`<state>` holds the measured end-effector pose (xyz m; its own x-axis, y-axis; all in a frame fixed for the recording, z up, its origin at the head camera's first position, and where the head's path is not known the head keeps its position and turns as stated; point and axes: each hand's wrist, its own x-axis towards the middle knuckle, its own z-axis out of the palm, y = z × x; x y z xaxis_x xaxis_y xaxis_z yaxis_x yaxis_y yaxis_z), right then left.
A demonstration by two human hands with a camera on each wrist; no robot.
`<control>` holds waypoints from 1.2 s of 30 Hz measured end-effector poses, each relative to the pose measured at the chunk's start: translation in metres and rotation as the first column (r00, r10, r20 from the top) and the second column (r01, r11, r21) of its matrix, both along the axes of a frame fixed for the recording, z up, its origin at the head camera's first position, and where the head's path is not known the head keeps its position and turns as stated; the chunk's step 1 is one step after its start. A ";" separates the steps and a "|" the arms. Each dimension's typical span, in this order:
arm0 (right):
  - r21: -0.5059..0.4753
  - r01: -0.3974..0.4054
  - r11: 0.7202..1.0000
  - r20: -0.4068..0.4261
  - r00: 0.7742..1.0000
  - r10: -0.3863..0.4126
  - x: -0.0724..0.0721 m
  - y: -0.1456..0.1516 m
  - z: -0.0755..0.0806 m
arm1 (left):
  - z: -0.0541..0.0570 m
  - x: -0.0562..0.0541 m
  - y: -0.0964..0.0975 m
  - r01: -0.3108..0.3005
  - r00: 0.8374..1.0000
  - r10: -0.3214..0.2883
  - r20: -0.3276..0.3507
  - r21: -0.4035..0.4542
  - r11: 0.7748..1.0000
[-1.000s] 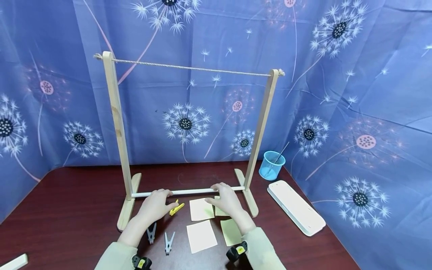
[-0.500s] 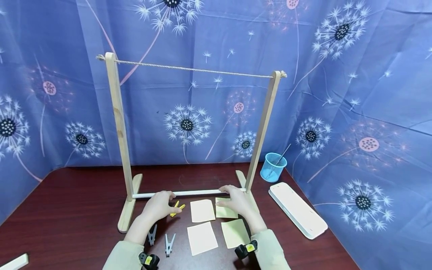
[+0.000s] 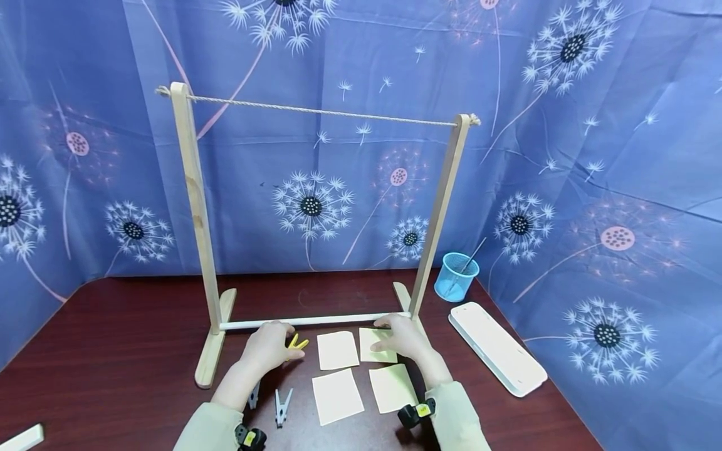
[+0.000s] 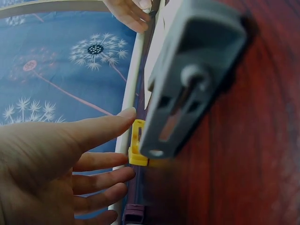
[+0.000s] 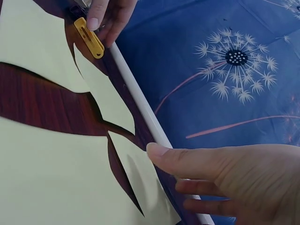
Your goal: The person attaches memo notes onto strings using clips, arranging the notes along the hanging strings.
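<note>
My left hand (image 3: 267,346) hovers beside the yellow clothespin (image 3: 296,342), fingers spread and relaxed near the white rod (image 3: 321,321). In the left wrist view its thumb tip is right by that yellow clothespin (image 4: 137,145), while a grey clothespin (image 4: 192,70) fills the foreground. Over the upper right pale yellow paper square (image 3: 372,338) is my right hand (image 3: 407,336). The right wrist view has its thumb (image 5: 180,161) close to the edge of a paper square (image 5: 140,173), the other fingers loosely bent near the rod. Nothing is held in either hand.
Three more paper squares lie nearby, one of them lower left (image 3: 337,396). A grey clothespin (image 3: 282,407) is beside them. The wooden frame (image 3: 194,194) carries a rope (image 3: 321,113). At right stand a blue mesh cup (image 3: 454,282) and a white case (image 3: 496,347).
My right hand has moved rightward and nearer to me, from the rod's middle to over the upper right paper square. My left hand has shifted slightly right and nearer to me.
</note>
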<state>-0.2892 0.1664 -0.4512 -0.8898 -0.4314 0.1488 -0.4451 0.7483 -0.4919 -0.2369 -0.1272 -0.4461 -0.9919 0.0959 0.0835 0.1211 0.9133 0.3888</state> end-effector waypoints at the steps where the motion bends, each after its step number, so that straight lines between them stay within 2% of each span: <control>1: 0.003 -0.005 1.000 0.001 1.000 0.005 0.000 0.001 0.000 | 0.000 0.000 0.000 0.001 1.000 -0.001 -0.005 -0.015 1.000; 14: 0.047 0.010 0.999 0.056 0.998 -0.012 -0.003 0.009 -0.001 | 0.000 0.001 0.006 0.006 1.000 -0.007 -0.020 -0.057 0.998; 20: 0.043 0.001 0.999 0.046 0.999 -0.003 0.000 0.008 0.000 | -0.004 0.001 0.007 -0.011 1.000 0.010 -0.024 -0.064 0.998; 27: 0.049 -0.017 0.999 0.013 1.000 0.017 0.000 0.008 -0.001 | -0.006 0.000 0.010 -0.018 0.999 0.017 -0.028 -0.028 0.999; 36: 0.055 -0.024 0.998 0.027 0.999 0.022 -0.002 0.009 -0.005 | -0.008 0.001 0.010 -0.016 1.000 0.015 -0.025 -0.023 1.000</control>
<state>-0.2916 0.1757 -0.4564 -0.8828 -0.4588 0.1007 -0.4500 0.7644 -0.4618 -0.2358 -0.1170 -0.4536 -0.9909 0.0827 0.1063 0.1163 0.9238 0.3648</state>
